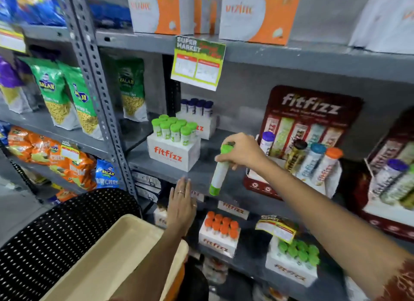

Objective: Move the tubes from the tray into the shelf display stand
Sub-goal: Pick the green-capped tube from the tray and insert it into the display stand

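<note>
My right hand (243, 151) grips a white tube with a green cap (220, 169) near its top, tilted, in front of the middle shelf. Just to its right stands the red fitfizz display stand (313, 112), with purple, black, blue and orange capped tubes (313, 160) leaning in it. My left hand (182, 203) is flat and empty, fingers together, near the shelf's front edge. The beige tray (116, 258) lies below my left forearm; the part of its inside that shows holds no tubes.
A white fitfizz box of green-capped tubes (173, 144) sits left on the shelf, a purple-capped set (198, 112) behind it. Orange (220, 231) and green boxed tubes (295, 260) fill the shelf below. A black perforated chair back (58, 229) stands beside the tray. Another red stand (394, 177) is far right.
</note>
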The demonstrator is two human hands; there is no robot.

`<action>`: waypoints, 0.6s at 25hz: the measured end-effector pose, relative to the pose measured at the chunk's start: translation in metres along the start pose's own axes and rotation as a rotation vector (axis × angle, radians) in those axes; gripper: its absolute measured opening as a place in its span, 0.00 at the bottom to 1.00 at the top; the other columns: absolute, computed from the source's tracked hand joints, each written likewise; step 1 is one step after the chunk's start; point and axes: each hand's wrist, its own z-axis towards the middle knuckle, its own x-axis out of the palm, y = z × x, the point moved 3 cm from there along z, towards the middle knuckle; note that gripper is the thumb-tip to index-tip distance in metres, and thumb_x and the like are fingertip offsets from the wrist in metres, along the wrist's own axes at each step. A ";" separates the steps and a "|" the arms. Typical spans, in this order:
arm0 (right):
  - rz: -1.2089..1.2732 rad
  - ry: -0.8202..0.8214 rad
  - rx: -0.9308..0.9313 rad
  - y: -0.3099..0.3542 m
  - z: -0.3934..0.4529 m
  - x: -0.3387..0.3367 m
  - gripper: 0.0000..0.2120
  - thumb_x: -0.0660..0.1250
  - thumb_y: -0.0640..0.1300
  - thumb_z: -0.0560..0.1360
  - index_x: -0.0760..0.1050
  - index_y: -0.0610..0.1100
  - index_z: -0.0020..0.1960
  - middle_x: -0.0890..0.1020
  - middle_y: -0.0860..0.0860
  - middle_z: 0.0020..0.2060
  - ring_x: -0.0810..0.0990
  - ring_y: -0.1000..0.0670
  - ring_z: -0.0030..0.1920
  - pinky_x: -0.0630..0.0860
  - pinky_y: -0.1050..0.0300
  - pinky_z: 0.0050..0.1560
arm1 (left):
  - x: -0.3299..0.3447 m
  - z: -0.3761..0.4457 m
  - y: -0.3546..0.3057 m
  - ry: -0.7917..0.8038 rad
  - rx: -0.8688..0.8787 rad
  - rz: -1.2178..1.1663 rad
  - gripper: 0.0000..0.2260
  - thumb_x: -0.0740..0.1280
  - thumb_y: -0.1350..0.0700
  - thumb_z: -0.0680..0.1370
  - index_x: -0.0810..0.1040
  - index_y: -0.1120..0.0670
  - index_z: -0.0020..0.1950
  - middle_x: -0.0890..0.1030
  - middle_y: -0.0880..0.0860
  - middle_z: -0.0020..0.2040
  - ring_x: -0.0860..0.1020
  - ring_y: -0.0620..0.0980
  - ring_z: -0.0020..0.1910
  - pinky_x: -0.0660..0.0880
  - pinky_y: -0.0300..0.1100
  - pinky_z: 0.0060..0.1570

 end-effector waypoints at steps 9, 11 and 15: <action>-0.103 -0.088 -0.013 -0.019 -0.030 -0.118 0.13 0.76 0.50 0.67 0.80 0.41 0.40 0.84 0.45 0.35 0.82 0.48 0.27 0.75 0.63 0.22 | 0.006 0.053 -0.101 0.114 0.157 0.040 0.26 0.46 0.46 0.82 0.53 0.59 0.76 0.52 0.57 0.77 0.51 0.53 0.76 0.49 0.52 0.73; -0.123 -0.079 -0.017 -0.023 -0.031 -0.134 0.14 0.76 0.51 0.67 0.80 0.40 0.41 0.85 0.44 0.38 0.83 0.48 0.29 0.77 0.62 0.25 | 0.020 0.061 -0.113 0.160 0.161 0.048 0.26 0.47 0.46 0.82 0.48 0.58 0.77 0.48 0.55 0.78 0.46 0.51 0.76 0.44 0.51 0.74; -0.194 -0.134 -0.025 -0.028 -0.029 -0.154 0.14 0.74 0.48 0.69 0.81 0.37 0.46 0.84 0.43 0.42 0.82 0.46 0.28 0.79 0.55 0.30 | 0.042 0.065 -0.118 0.242 0.138 0.121 0.27 0.45 0.45 0.82 0.46 0.59 0.77 0.48 0.55 0.78 0.46 0.51 0.76 0.43 0.50 0.74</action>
